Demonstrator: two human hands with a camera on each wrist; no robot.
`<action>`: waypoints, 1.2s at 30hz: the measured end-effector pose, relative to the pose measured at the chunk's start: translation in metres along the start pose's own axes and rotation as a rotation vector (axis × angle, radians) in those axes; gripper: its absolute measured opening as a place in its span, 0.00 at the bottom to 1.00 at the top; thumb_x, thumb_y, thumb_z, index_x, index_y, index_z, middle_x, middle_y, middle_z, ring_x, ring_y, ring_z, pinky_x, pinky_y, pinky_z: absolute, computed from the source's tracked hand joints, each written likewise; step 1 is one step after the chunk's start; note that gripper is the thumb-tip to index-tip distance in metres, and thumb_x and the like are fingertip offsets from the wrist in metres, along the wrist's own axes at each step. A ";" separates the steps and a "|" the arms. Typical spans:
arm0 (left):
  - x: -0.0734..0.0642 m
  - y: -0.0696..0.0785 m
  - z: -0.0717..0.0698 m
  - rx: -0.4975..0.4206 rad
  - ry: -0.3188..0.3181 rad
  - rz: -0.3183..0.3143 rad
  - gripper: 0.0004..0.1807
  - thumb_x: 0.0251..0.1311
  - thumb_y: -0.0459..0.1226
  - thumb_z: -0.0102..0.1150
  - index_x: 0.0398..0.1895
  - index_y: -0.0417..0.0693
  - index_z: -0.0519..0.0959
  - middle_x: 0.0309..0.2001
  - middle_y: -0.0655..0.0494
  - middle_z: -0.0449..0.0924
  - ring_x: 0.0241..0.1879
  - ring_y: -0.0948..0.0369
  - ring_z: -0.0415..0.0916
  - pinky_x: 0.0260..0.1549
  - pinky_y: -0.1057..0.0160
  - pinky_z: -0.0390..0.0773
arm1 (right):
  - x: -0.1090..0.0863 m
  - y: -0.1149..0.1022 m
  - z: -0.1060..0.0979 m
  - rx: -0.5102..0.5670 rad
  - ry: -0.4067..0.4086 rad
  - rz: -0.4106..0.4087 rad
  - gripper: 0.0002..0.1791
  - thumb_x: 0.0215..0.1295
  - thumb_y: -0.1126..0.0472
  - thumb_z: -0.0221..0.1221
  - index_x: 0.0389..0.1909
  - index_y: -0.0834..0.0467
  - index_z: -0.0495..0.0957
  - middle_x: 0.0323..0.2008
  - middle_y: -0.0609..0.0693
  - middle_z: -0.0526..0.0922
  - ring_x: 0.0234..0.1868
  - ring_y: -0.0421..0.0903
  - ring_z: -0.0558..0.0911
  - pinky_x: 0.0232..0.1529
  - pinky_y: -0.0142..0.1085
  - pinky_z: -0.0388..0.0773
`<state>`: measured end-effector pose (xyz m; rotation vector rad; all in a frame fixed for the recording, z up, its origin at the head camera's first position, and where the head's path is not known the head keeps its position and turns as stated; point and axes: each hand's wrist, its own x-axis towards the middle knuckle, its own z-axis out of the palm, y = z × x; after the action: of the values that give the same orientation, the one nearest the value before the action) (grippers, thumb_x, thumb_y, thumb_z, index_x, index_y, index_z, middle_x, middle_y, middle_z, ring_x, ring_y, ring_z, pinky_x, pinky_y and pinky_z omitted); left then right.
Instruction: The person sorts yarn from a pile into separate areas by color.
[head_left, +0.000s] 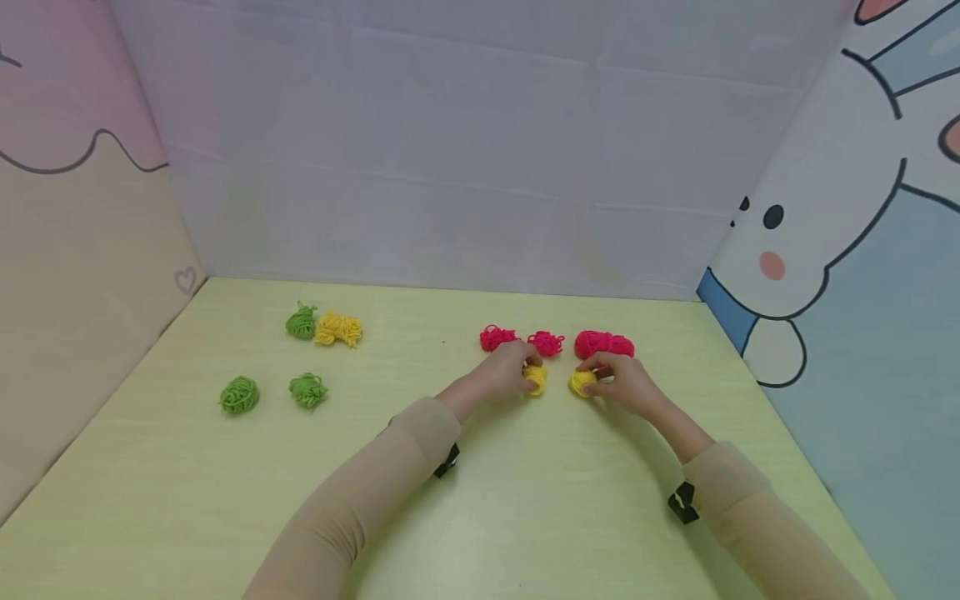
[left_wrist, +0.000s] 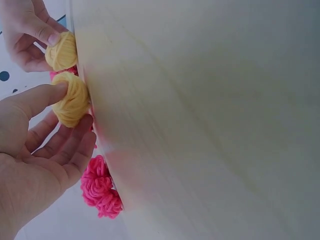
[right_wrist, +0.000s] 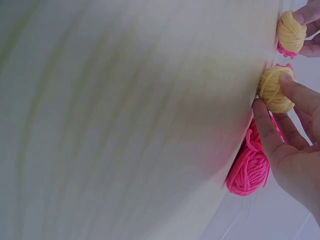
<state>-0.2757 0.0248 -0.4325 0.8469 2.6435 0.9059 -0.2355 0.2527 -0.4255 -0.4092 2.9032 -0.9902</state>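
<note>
My left hand (head_left: 500, 372) pinches a small yellow yarn ball (head_left: 536, 379) at the table's surface. A second yellow yarn ball (head_left: 582, 383), a short gap to the right, is held between the thumb and fingers of my right hand (head_left: 624, 383). Just behind the hands lie pink yarn bundles: one at the left (head_left: 498, 337), a small middle one (head_left: 546, 343) and a longer pink skein (head_left: 604, 343) behind my right hand. In the left wrist view, the thumb presses the near yellow ball (left_wrist: 71, 100) against curled fingers. The right wrist view shows the thumb on its yellow ball (right_wrist: 276, 90).
At the table's left lie a green yarn ball (head_left: 239, 395), another green bundle (head_left: 308, 390), and, farther back, a green ball (head_left: 301, 322) touching a yellow yarn bundle (head_left: 339, 329). Pale cloth walls enclose the table (head_left: 525, 517) at the back and both sides.
</note>
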 end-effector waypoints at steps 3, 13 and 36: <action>0.001 -0.002 0.001 0.011 -0.003 0.001 0.20 0.55 0.36 0.66 0.52 0.44 0.77 0.47 0.55 0.78 0.46 0.61 0.72 0.51 0.67 0.74 | 0.000 0.000 0.000 -0.005 -0.003 0.010 0.15 0.53 0.65 0.68 0.42 0.62 0.81 0.44 0.58 0.81 0.43 0.56 0.82 0.47 0.47 0.80; -0.001 -0.004 -0.005 -0.005 -0.004 0.008 0.22 0.53 0.37 0.68 0.52 0.44 0.77 0.48 0.54 0.78 0.45 0.61 0.73 0.49 0.67 0.75 | 0.002 0.002 0.001 -0.013 -0.013 0.017 0.15 0.53 0.65 0.68 0.43 0.61 0.80 0.44 0.58 0.82 0.43 0.56 0.82 0.46 0.46 0.80; -0.031 0.015 -0.049 -0.060 0.019 0.114 0.26 0.53 0.37 0.68 0.56 0.41 0.74 0.54 0.49 0.76 0.55 0.52 0.72 0.53 0.60 0.74 | 0.003 0.001 0.000 -0.015 -0.021 0.041 0.14 0.53 0.65 0.68 0.42 0.60 0.81 0.44 0.57 0.81 0.43 0.55 0.82 0.47 0.46 0.80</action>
<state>-0.2627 -0.0076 -0.3843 0.9875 2.5923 1.0196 -0.2383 0.2525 -0.4258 -0.3577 2.8894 -0.9528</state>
